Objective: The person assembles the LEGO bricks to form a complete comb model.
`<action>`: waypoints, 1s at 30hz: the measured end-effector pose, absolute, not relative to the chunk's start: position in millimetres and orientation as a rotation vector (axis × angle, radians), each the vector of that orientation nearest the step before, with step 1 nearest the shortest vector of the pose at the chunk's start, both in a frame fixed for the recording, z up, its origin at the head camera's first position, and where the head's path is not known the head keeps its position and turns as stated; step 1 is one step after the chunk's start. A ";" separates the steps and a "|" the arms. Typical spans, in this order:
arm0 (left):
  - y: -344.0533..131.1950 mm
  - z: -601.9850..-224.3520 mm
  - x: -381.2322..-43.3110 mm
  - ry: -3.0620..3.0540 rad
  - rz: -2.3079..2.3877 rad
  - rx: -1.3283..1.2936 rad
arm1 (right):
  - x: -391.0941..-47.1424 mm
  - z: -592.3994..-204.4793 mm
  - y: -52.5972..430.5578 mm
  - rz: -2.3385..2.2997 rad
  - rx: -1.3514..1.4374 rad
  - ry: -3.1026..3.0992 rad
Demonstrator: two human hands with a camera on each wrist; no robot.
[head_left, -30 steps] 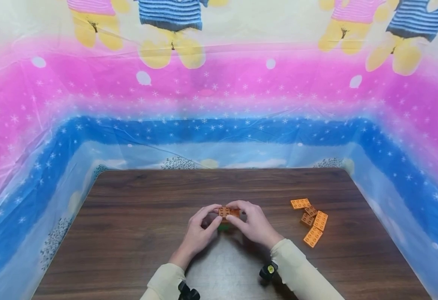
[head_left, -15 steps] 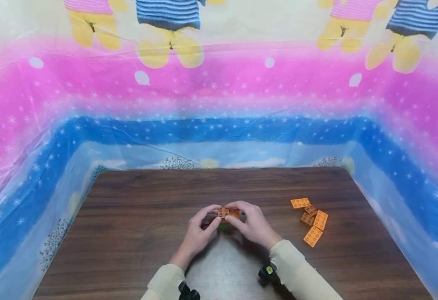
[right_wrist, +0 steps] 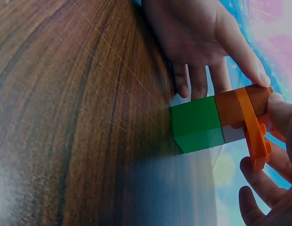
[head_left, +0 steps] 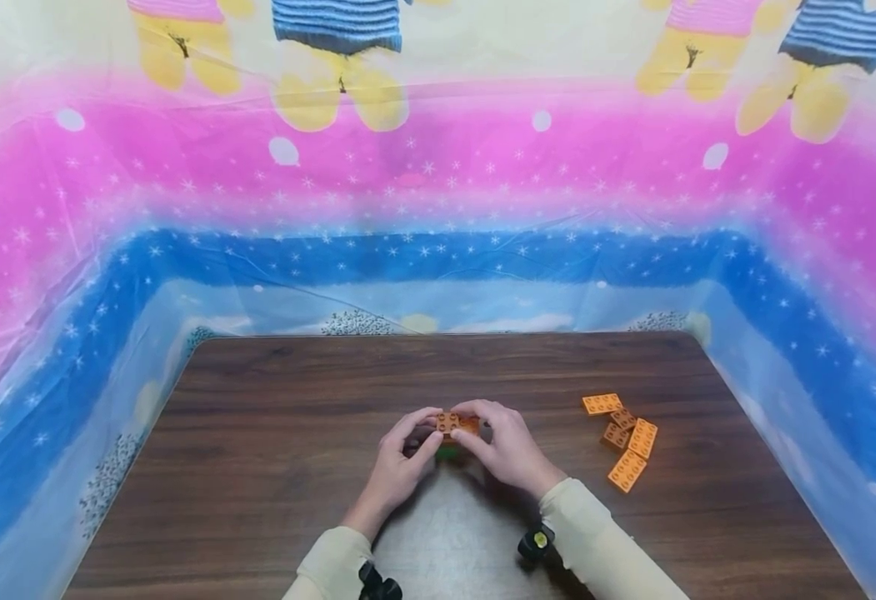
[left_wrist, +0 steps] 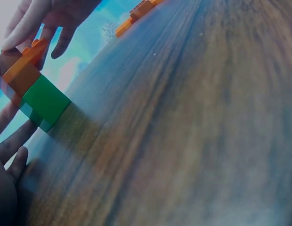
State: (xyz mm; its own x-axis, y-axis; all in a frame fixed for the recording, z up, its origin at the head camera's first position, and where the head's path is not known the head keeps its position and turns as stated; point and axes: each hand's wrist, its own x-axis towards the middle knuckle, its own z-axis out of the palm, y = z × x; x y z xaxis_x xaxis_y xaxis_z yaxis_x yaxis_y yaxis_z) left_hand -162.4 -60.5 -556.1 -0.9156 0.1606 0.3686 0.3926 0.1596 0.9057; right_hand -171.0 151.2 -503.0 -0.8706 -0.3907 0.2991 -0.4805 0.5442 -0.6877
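Observation:
A small stack of toy bricks stands upright on the table between both hands. At its base is a green block [right_wrist: 198,125], with a brown brick [right_wrist: 228,110] on it. Above that lies an orange plate [right_wrist: 254,141] that juts out to the right, and a second brown brick [head_left: 448,422] tops the stack. My left hand [head_left: 398,461] pinches this upper brown brick from the left between thumb and forefinger. From the right, thumb and forefinger of my right hand [head_left: 511,446] pinch it too, partly covering the orange plate.
To the right on the dark wooden table [head_left: 272,467] lies a loose group of orange plates [head_left: 628,471] and brown bricks [head_left: 615,436]. A patterned pink and blue cloth [head_left: 438,258] hangs around the table's back and sides.

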 end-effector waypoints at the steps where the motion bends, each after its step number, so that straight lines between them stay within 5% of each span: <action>1: -60.4 -556.3 -162.5 -2.243 -1.845 -0.541 | -170.8 -503.0 151.0 1.229 0.749 -2.668; 13: -61.1 -557.0 -163.0 -2.244 -1.862 -0.535 | -166.5 -503.0 160.6 1.103 0.757 -2.671; 30: -59.7 -557.7 -162.7 -2.250 -1.830 -0.529 | -147.5 -509.4 236.5 0.862 0.645 -2.617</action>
